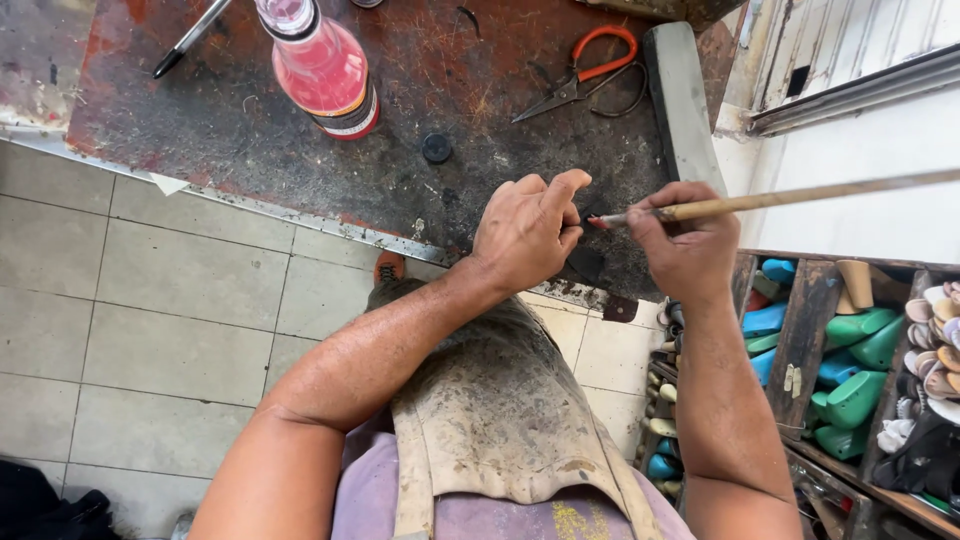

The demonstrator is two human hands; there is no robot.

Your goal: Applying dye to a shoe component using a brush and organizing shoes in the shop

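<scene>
My left hand (527,233) presses down on a small dark piece of material (586,262) at the near edge of the stained worktable (250,130). My right hand (683,240) grips a long wooden-handled brush (790,198) whose reddish tip points at my left thumb and the dark piece. Most of the piece is hidden under my left fingers. A worn leather apron (500,420) covers my lap below both arms.
A clear bottle of pink liquid (325,70) stands on the table at the back. Orange-handled scissors (585,75), a small black cap (436,148) and a pen (190,38) lie nearby. A grey sharpening block (682,100) sits at the table's right edge. Wooden shelves with green and blue shoe lasts (850,360) stand to the right.
</scene>
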